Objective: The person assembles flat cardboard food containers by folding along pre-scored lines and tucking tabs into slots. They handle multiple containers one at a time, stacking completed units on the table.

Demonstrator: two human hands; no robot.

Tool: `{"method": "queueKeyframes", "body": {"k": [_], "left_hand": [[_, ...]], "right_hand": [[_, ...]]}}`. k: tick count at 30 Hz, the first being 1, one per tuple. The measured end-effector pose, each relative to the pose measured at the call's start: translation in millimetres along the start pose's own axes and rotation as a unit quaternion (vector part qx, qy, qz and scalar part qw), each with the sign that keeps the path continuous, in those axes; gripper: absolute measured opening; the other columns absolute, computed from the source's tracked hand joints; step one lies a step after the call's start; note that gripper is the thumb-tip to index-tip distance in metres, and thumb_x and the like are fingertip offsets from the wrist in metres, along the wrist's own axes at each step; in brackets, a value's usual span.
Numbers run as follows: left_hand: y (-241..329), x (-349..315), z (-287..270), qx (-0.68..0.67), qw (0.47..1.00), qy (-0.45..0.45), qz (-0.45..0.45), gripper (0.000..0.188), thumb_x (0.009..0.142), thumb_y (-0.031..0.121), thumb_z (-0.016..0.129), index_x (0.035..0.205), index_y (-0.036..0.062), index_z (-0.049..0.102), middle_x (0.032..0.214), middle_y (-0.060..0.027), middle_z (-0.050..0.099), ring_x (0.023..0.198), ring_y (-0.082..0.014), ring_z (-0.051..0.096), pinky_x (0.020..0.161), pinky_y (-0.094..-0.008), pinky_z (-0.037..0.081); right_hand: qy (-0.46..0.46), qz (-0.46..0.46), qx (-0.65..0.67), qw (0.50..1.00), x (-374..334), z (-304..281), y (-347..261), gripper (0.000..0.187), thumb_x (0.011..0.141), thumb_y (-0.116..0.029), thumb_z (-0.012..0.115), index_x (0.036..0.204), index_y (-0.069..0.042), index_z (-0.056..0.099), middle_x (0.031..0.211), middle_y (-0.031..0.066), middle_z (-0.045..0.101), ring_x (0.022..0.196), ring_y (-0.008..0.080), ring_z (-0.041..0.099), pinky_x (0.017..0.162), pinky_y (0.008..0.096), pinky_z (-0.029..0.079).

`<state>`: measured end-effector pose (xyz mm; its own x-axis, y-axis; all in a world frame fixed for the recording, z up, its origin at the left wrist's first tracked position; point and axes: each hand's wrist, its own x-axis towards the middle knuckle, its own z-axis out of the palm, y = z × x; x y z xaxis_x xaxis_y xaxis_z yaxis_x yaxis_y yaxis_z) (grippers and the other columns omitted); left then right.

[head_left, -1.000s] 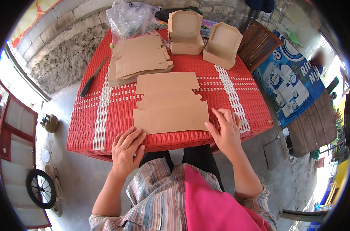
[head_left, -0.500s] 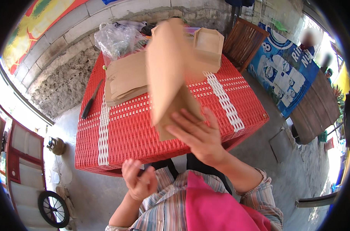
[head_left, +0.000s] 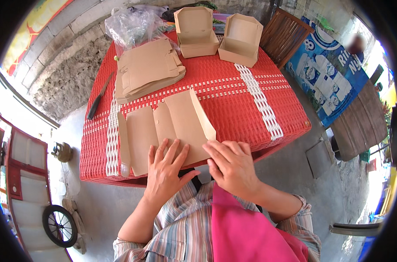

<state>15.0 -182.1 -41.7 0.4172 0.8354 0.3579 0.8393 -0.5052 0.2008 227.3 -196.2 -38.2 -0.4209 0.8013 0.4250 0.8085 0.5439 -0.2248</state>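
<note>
An unfolded brown cardboard box blank (head_left: pixel 141 126) lies at the table's near edge, creased, with its left and right side flaps standing up. My left hand (head_left: pixel 165 174) rests on its near middle part, fingers spread and palm down. At the blank's near right corner, my right hand (head_left: pixel 233 168) has bent fingers closed on the end of the right flap. Farther left is a stack of flat box blanks (head_left: pixel 148 70). Two folded boxes with raised lids, one brown box (head_left: pixel 198 46) and another brown box (head_left: pixel 240 52), stand at the back.
The red woven table (head_left: pixel 233 105) has white bands. A dark-handled knife (head_left: pixel 95 105) lies near its left edge. A clear plastic bag (head_left: pixel 131 28) sits at the back left. Beyond the table's right back corner stands a wooden chair (head_left: pixel 286 37).
The blank, held up and blurred by motion before, now lies on the table. My left hand has moved up onto it, and my right hand has closed at its right flap.
</note>
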Motion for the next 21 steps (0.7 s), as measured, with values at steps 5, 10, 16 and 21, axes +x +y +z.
{"method": "queueKeyframes", "body": {"k": [5,10,16,21], "left_hand": [[-4,-7,7,-0.009,1.000,0.028,0.006,0.050,0.078,0.028,0.079,0.122,0.0079,0.066,0.130,-0.0096,0.059,0.129,-0.0335,0.049,0.110,-0.0550,0.032],[-20,5,4,-0.110,0.992,0.050,0.020,0.025,0.083,0.020,0.075,0.104,0.0063,0.072,0.109,-0.0068,0.066,0.113,-0.0297,0.058,0.103,-0.0498,0.040],[-18,24,-2,-0.165,0.981,0.019,-0.100,0.017,0.085,0.020,0.073,0.096,0.0073,0.071,0.089,-0.0063,0.065,0.091,-0.0270,0.061,0.086,-0.0435,0.045],[-11,42,9,-0.161,0.962,0.041,-0.215,0.031,0.085,0.020,0.074,0.111,0.0083,0.064,0.091,-0.0078,0.064,0.087,-0.0272,0.061,0.082,-0.0441,0.045]], "right_hand": [[-0.002,-0.072,-0.092,0.993,2,1,32,0.051,0.090,-0.037,0.065,0.132,-0.009,0.061,0.142,0.0033,0.054,0.139,0.0152,0.041,0.114,0.0520,0.025],[-0.010,-0.133,-0.030,0.991,-2,11,54,0.043,0.087,-0.029,0.070,0.127,-0.012,0.065,0.129,0.0017,0.062,0.127,0.0153,0.055,0.115,0.0538,0.025],[0.031,-0.084,0.127,0.988,19,14,60,0.018,0.087,-0.023,0.072,0.100,-0.011,0.073,0.095,-0.0003,0.068,0.098,0.0171,0.065,0.108,0.0487,0.032],[0.034,0.033,0.174,0.984,32,18,56,0.012,0.086,-0.021,0.073,0.091,-0.010,0.071,0.081,0.0010,0.064,0.082,0.0197,0.061,0.101,0.0443,0.036]]}}
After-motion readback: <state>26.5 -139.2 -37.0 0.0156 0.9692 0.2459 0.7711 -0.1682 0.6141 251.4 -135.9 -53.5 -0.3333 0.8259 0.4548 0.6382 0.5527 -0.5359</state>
